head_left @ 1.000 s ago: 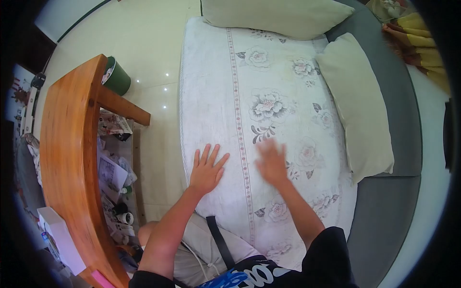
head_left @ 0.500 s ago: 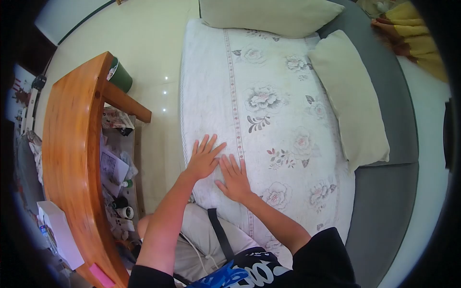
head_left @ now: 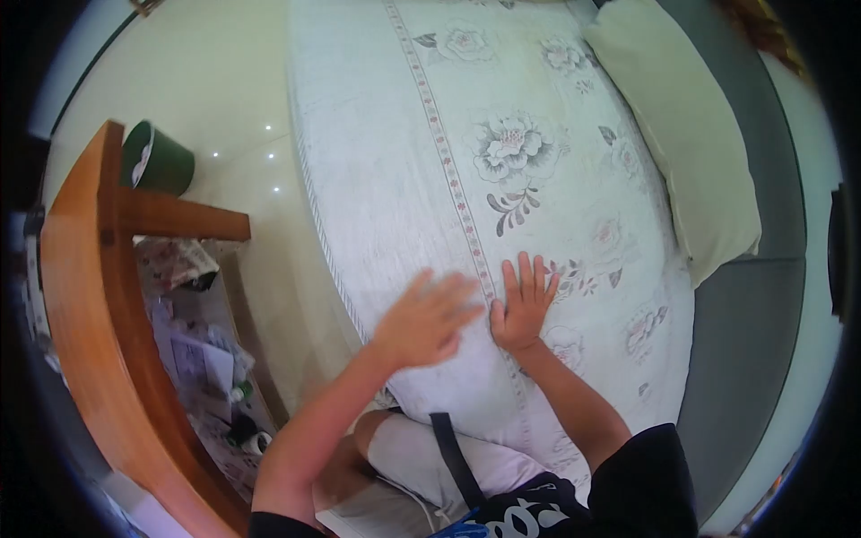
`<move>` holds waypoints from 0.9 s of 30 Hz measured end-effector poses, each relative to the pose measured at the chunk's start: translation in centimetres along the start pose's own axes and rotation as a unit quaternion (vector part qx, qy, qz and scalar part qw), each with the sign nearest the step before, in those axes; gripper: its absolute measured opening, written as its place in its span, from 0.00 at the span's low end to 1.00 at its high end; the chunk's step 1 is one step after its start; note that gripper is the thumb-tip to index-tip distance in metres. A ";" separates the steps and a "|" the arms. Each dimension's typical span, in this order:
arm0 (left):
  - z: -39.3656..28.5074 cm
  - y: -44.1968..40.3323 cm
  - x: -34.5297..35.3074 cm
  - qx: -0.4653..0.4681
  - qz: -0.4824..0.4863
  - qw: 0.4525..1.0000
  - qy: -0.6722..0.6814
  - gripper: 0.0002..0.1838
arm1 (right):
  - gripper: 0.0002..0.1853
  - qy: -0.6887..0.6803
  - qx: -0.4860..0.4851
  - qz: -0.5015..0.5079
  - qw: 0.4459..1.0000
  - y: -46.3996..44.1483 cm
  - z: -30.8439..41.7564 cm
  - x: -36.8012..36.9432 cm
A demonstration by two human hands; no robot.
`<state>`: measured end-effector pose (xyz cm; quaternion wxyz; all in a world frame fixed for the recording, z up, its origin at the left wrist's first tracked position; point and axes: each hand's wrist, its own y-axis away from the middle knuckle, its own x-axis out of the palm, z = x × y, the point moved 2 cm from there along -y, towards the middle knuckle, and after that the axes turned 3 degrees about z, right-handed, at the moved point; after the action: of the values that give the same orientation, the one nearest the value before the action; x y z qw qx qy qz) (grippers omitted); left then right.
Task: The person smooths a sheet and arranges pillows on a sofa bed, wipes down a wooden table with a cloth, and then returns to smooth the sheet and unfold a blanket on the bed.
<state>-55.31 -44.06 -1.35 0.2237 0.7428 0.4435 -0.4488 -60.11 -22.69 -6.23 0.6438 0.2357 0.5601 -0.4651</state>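
Note:
A white floral sofa cover (head_left: 377,179) is spread over the seat of a grey sofa. My right hand (head_left: 523,309) lies flat on it with fingers spread, beside the patterned stripe and near a printed flower. My left hand (head_left: 429,318) is to its left over the plain part of the cover, blurred by motion, with its fingers apart and nothing in them. Whether the left palm touches the cloth I cannot tell. A beige cushion (head_left: 686,134) leans against the sofa's grey backrest (head_left: 762,341) on the right.
On the left stands a wooden table (head_left: 90,296), with papers and a white box (head_left: 202,363) on the shelf beneath it. A green bin (head_left: 166,161) stands on the tiled floor (head_left: 242,81) behind the table's leg. My bent legs are at the sofa's front edge.
Both hands have moved to the right over the cover and further apart from each other. The view has shifted, so the far cushion is almost out of sight.

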 end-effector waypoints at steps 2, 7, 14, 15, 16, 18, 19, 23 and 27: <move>-0.6 0.4 -0.2 0.022 0.032 0.999 0.015 0.30 | 0.33 -0.011 -0.005 -0.023 1.000 0.0 -0.2 0.7; -0.2 -0.1 -0.6 -0.009 0.047 0.999 0.024 0.31 | 0.32 0.001 -0.014 -0.028 1.000 -0.6 -0.1 0.9; -0.4 0.5 -0.5 -0.044 0.042 0.998 -0.035 0.32 | 0.37 0.030 0.097 0.073 0.992 0.9 3.1 -2.0; -0.4 0.9 -0.4 -0.055 0.037 0.996 -0.062 0.32 | 0.38 0.038 0.130 0.078 0.988 1.9 4.2 -1.8; -0.5 1.8 -0.5 -0.065 0.045 0.994 -0.071 0.32 | 0.38 0.035 0.166 0.123 0.978 4.1 6.2 -1.8; -0.7 4.8 -1.0 -0.094 0.058 0.989 -0.098 0.33 | 0.39 -0.025 0.204 0.158 0.966 7.9 11.4 -2.5; -0.8 5.9 -1.4 -0.101 0.076 0.986 -0.105 0.33 | 0.40 -0.056 0.210 0.204 0.955 9.8 14.1 -2.8; -2.0 9.5 -2.4 -0.108 0.131 0.979 -0.110 0.33 | 0.31 -0.130 0.004 0.302 0.944 18.6 23.8 -3.9; -5.0 13.1 -3.0 -0.126 0.160 0.975 -0.087 0.32 | 0.26 -0.357 0.069 0.262 0.894 22.9 23.3 -8.6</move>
<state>-42.38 -48.44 2.87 0.4224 0.7279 0.3508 -0.4108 -28.17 -28.60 2.94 0.8811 0.2362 0.1772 -0.3694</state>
